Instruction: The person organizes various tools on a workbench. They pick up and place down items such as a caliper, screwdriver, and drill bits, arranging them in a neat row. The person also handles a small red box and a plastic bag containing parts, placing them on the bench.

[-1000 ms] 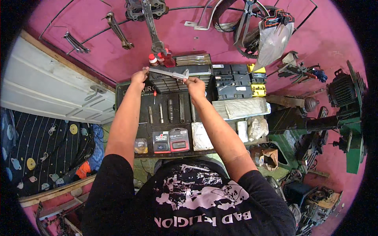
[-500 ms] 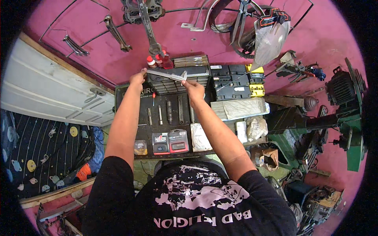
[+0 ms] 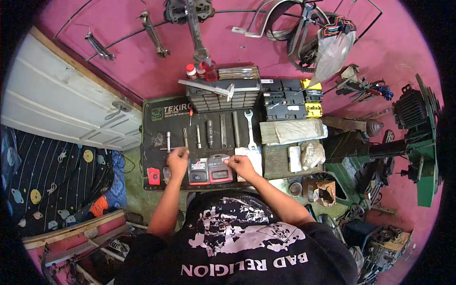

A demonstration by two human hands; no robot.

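- The right hand (image 3: 241,165) has its fingertips at the edge of the right-hand blister pack (image 3: 220,172); whether it pinches the pack or only rests there, I cannot tell.
- The left hand (image 3: 178,159) is curled over the dark mat (image 3: 166,122), just below the drill bit (image 3: 185,137); nothing shows in it, but I cannot tell how narrow its grip is.
- The left-hand blister pack (image 3: 198,176) lies beside the other, near the mat's front edge and between the hands; a pull toward the body could drag either pack over that edge.
- The drill bit looks round, so a brush from the left knuckles could roll it out of line.
- The T-handle wrench (image 3: 168,140) has its crossbar close to the left hand; a sideways sweep could snag it.
- The caliper (image 3: 206,89) lies slantwise on the drawer cabinet (image 3: 223,101), one end past its left side; a bump could tip it off.
- Counted: two blister packs, one caliper, one drill bit, one T-handle wrench, one red-handled screwdriver (image 3: 191,113).
- Two spanners lie on the mat: a dark one (image 3: 223,130) and a bright one (image 3: 250,130).
- The red-capped bottles (image 3: 191,72) overlap behind the cabinet; probably three, counting the red one.
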